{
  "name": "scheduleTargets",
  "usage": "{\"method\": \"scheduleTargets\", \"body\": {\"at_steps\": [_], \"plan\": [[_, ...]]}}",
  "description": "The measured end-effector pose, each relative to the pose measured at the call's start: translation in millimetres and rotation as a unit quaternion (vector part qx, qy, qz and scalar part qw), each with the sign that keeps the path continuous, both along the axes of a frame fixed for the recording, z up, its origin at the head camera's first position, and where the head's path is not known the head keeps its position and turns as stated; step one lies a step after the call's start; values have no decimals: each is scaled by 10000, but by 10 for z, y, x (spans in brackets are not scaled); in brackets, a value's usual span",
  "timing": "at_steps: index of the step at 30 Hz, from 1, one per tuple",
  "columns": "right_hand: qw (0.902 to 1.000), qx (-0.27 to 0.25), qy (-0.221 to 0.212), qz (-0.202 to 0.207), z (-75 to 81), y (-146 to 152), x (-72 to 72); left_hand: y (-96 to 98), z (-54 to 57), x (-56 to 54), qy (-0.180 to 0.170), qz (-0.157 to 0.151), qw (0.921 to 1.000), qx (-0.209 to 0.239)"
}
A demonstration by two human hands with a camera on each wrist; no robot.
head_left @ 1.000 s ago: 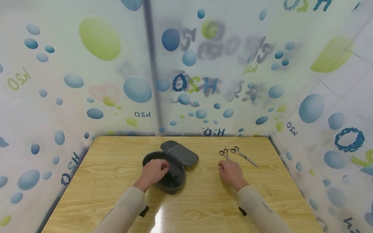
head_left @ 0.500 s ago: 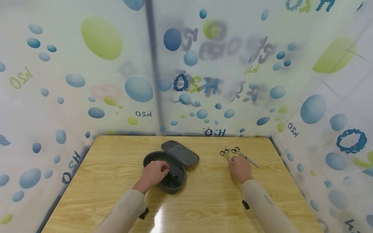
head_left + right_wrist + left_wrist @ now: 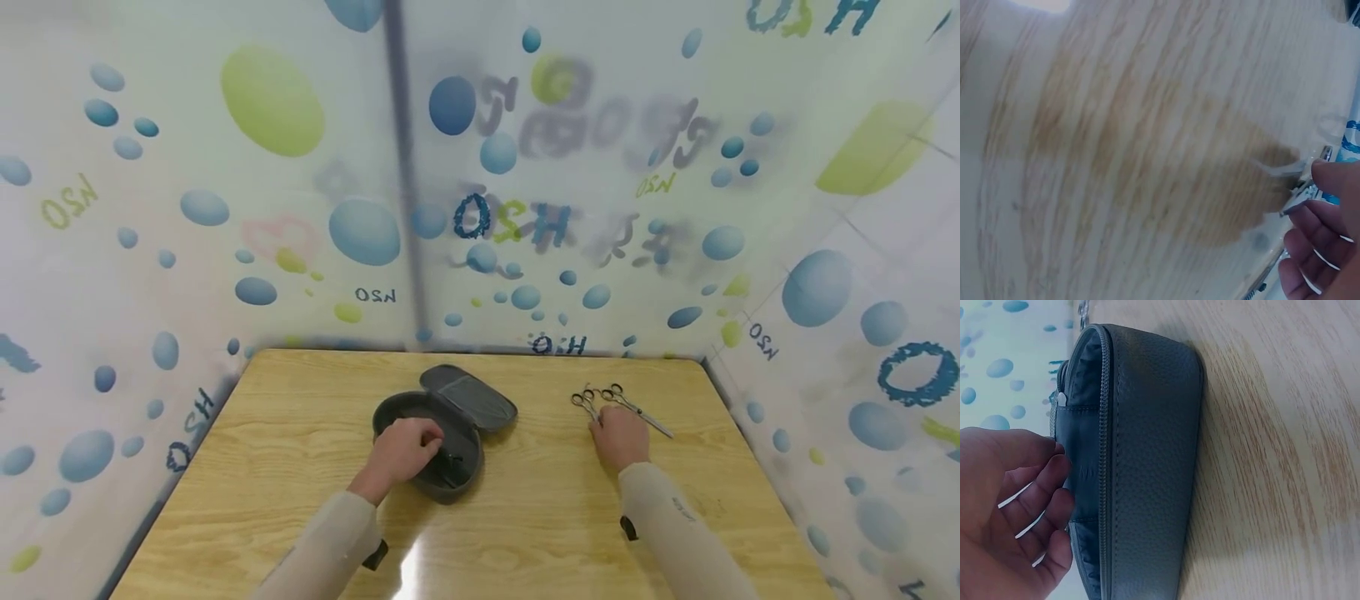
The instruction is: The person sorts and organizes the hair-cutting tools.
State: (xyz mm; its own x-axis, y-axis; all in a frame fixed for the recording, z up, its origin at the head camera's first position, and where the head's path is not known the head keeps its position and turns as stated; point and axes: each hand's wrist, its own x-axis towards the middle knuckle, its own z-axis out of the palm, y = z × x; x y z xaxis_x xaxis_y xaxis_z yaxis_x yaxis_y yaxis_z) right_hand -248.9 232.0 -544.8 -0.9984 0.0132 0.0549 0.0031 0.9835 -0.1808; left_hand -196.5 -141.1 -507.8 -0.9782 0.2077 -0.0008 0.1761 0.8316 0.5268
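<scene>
A dark grey zip case [image 3: 444, 495] lies unfolded on the wooden table, its lid tipped back. My left hand [image 3: 408, 448] hovers at its opening with loosely bent fingers, holding nothing. In the left wrist view, those fingertips overlap the case's zipped edge [image 3: 1105, 456]. My right hand [image 3: 624, 435] pinches a pair of scissors [image 3: 588, 400] between thumb and index finger, low over the table. Their finger rings point away from me, and the hand hides the blade ends. Just to the right, a second pair of scissors [image 3: 656, 424] lies flat, partly behind the hand.
The case's lid [image 3: 468, 398] has a pocket and leans toward the back right. Inside the case sits a small black item [image 3: 453, 457]. A patterned curtain [image 3: 292, 200] hangs right behind the table [image 3: 525, 517] and along both sides.
My right hand has moved right and slightly forward to the scissors and taken hold of one pair. My left hand has stayed over the case.
</scene>
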Motion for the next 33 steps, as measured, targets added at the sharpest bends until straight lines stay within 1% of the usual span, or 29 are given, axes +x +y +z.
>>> {"method": "scheduleTargets", "body": {"at_steps": [7,15,18,24,28,33], "plan": [[9998,36,212,-6,-74,-7,-24,2,-51,-8,89,-6,10000,-24],[9994,-56,324,-80,-139,17,-61,-6,-69,6,195,-83,9998,-20],[9993,-83,351,-109,-151,15,-66,-7,-75,9,189,-34,9998,-15],[9995,-113,275,-99,-147,4,-49,-5,-80,25,282,-41,9996,47],[9994,-128,329,-18,-140,5,-30,-3,-76,37,368,-54,9993,99],[9995,-123,293,60,-116,9,-17,-3,-63,43,343,-13,9993,159]]}}
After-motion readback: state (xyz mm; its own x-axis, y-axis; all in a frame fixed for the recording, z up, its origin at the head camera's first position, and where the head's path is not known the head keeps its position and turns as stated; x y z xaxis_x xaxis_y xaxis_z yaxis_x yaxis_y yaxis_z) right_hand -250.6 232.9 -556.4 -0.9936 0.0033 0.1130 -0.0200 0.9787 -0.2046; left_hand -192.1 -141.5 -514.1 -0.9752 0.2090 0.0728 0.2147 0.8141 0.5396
